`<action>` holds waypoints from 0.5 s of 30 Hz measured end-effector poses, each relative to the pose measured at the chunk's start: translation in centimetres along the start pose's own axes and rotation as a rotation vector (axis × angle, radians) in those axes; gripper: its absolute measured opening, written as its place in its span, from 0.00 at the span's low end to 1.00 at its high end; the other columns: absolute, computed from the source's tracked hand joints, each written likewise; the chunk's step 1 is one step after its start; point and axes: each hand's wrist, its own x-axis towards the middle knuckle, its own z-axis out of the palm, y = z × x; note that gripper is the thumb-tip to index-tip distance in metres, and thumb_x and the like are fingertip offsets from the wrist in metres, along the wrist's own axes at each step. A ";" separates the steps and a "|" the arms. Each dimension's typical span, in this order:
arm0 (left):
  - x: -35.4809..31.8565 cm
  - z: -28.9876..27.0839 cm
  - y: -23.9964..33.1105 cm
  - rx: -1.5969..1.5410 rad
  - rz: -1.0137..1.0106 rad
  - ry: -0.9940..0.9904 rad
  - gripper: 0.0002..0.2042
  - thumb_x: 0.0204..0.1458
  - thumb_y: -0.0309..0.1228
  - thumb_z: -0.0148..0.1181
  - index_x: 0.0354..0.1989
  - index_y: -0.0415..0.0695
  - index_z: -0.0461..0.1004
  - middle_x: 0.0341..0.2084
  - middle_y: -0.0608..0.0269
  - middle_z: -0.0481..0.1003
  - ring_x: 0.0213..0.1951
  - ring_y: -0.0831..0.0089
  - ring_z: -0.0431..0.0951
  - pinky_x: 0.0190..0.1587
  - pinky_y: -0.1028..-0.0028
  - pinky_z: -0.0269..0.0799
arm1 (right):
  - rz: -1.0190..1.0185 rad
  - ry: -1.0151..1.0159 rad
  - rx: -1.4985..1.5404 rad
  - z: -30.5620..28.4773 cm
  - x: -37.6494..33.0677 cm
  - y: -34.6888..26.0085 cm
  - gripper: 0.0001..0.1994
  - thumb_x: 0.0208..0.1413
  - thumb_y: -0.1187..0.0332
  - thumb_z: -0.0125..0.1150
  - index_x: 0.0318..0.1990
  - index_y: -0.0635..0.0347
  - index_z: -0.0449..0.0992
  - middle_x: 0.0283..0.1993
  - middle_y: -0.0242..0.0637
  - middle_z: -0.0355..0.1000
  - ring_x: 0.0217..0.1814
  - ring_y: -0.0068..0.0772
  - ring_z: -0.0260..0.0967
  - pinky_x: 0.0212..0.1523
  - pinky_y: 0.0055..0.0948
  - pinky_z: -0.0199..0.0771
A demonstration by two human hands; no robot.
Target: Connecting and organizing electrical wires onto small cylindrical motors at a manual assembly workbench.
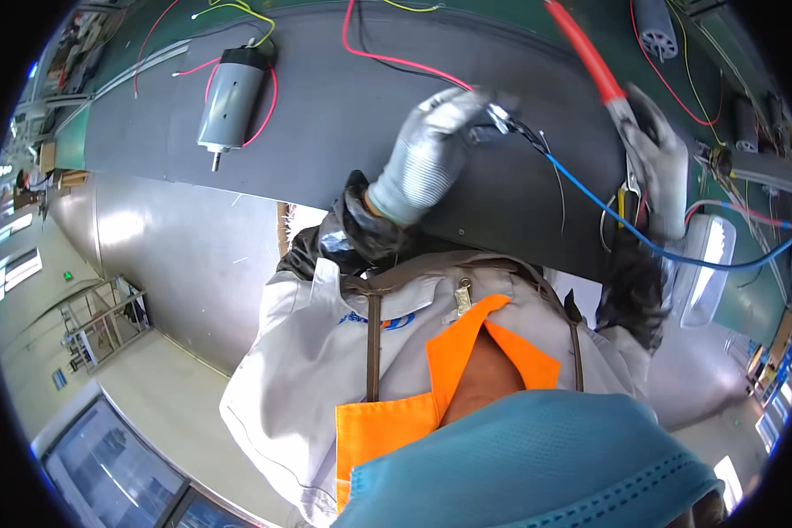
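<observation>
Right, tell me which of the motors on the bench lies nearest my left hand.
The grey cylindrical motor with red leads, lying on the dark mat left of your left hand. The other motor sits far off at the top right.

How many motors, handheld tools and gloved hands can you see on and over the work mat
Cylindrical motors: 3, a silver one at the mat's left, a second at the top right edge, a third at the far right.
Red-handled tools: 1, in the right hand.
Gloved hands: 2, with the left hand pinching wire ends.
Total: 6
</observation>
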 end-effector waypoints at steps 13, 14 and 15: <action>0.7 -0.1 0.2 0.041 -0.050 -0.071 0.21 0.68 0.38 0.52 0.57 0.30 0.72 0.55 0.49 0.78 0.55 0.67 0.79 0.59 0.68 0.73 | -0.104 -0.313 -0.403 8.5 14.7 -2.0 0.22 0.58 0.76 0.63 0.62 0.59 0.77 0.57 0.40 0.81 0.56 0.31 0.78 0.58 0.27 0.74; 0.7 -0.6 0.0 0.040 -0.051 -0.103 0.21 0.68 0.38 0.52 0.57 0.30 0.72 0.55 0.49 0.78 0.55 0.67 0.79 0.59 0.68 0.73 | -0.230 -0.256 -0.592 8.1 12.3 -4.2 0.20 0.61 0.71 0.63 0.60 0.61 0.77 0.52 0.48 0.81 0.53 0.37 0.80 0.55 0.31 0.76; 0.0 -1.5 -0.4 0.418 0.175 -0.159 0.22 0.69 0.39 0.50 0.59 0.30 0.71 0.57 0.48 0.76 0.56 0.67 0.77 0.60 0.68 0.72 | -0.277 -0.249 -0.629 7.1 11.0 -4.4 0.19 0.62 0.68 0.63 0.59 0.62 0.78 0.49 0.50 0.81 0.52 0.40 0.80 0.54 0.33 0.76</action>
